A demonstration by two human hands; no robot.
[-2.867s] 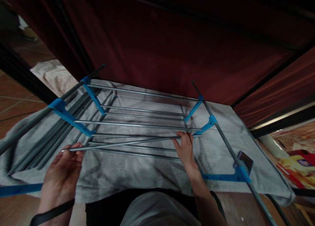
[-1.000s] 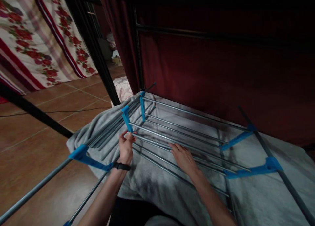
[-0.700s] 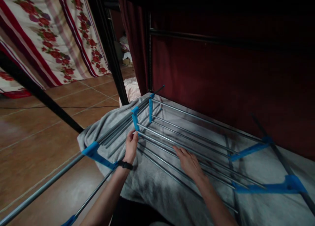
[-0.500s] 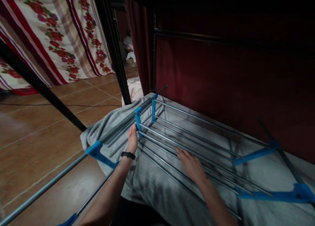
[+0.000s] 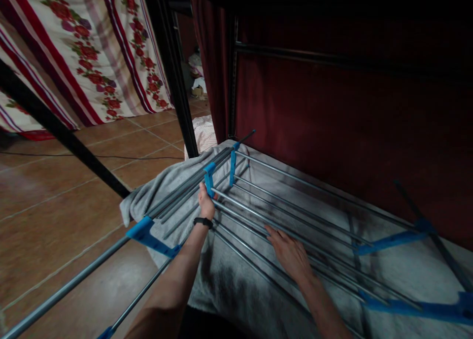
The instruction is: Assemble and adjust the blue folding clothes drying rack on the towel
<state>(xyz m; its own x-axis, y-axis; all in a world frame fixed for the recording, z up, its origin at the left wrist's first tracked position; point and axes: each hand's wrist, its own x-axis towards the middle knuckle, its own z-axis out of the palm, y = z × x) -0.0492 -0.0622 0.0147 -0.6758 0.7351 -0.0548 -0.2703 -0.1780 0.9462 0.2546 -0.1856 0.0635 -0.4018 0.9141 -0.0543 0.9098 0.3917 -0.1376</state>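
L hand (image 5: 207, 204) at blue bracket (image 5: 209, 175), fingers part-hidden, R hand (image 5: 291, 254) over rack (image 5: 244, 206), can't tell if either grips; rack's on grey blanket (image 5: 221, 275), near R bracket (image 5: 436, 311) cut off, blk post (image 5: 177, 83) beyond.

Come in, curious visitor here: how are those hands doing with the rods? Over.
Left hand at blue bracket, grip unclear. Right hand at silvery rods. Rods span between blue brackets. Left hand partly blocks view of rod ends.

The left hand (image 5: 206, 205) — earlier holding a slanted rod (image 5: 240, 219) — now touches a blue bracket (image 5: 209, 177).
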